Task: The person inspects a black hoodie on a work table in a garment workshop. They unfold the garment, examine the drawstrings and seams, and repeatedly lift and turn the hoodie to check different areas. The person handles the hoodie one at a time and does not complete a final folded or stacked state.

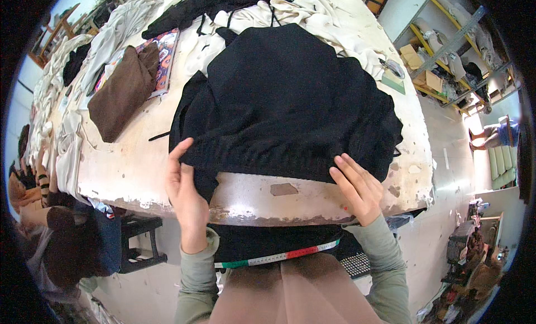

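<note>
A black fabric garment (284,93) lies spread on the worktable (251,198), its near edge running almost straight across in front of me. At its left near corner is my left hand (186,194), thumb and index finger apart with the dark cloth's edge between them. The fingers of my right hand (358,188) rest flat on the near edge at the right. Folds and small wrinkles cross the lower part of the cloth. A multicoloured tape measure (289,255) runs across my lap, below the table edge.
Left of the garment lies a folded brown cloth (121,93), partly over a patterned board (167,60). White fabric (326,14) is heaped behind. Scissors (391,68) lie on a green card (393,84) at right. A co-worker (58,244) sits at left; shelving (448,52) stands right.
</note>
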A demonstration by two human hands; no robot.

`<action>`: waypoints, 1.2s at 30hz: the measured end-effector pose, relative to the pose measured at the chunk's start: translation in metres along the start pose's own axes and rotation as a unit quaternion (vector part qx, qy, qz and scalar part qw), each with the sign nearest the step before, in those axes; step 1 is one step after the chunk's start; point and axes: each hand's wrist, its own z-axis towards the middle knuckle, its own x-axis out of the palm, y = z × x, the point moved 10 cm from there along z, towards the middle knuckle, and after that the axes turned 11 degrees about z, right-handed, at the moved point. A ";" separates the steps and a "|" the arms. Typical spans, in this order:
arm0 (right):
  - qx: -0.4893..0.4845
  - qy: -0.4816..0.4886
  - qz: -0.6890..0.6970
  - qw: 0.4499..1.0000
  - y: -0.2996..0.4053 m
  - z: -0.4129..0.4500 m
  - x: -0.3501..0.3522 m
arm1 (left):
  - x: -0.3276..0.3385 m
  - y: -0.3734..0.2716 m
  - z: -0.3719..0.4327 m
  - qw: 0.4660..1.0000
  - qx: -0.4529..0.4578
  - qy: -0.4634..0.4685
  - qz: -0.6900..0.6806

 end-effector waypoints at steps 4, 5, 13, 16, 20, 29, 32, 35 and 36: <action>-0.014 0.026 -0.025 0.999 -0.005 -0.014 -0.021 | -0.033 0.018 0.020 0.981 -0.051 -0.039 -0.182; -0.014 0.043 -0.033 0.998 -0.007 -0.016 -0.023 | -0.049 0.020 0.025 0.976 -0.040 -0.064 -0.205; -0.022 -0.029 -0.068 0.997 -0.012 -0.025 -0.051 | -0.111 0.011 0.041 0.974 0.043 -0.087 -0.206; 0.079 0.013 -0.059 0.995 -0.030 -0.021 -0.040 | -0.097 -0.006 0.038 0.990 0.083 -0.091 -0.066; 0.205 -0.001 0.070 0.976 -0.060 -0.018 -0.052 | -0.080 -0.022 0.047 0.972 0.108 -0.029 0.205; 0.484 -0.001 0.453 0.748 -0.121 -0.050 -0.038 | -0.119 0.040 0.098 0.972 -0.081 0.088 0.203; 0.497 -0.004 0.512 0.701 -0.114 -0.044 -0.003 | -0.061 -0.019 0.083 0.751 0.202 -0.010 0.628; 0.486 0.001 0.570 0.662 -0.095 -0.027 0.020 | 0.039 -0.044 0.033 0.757 0.299 0.067 0.577; 0.495 0.008 0.601 0.628 -0.087 -0.024 0.028 | 0.078 -0.042 0.019 0.832 0.281 0.199 0.436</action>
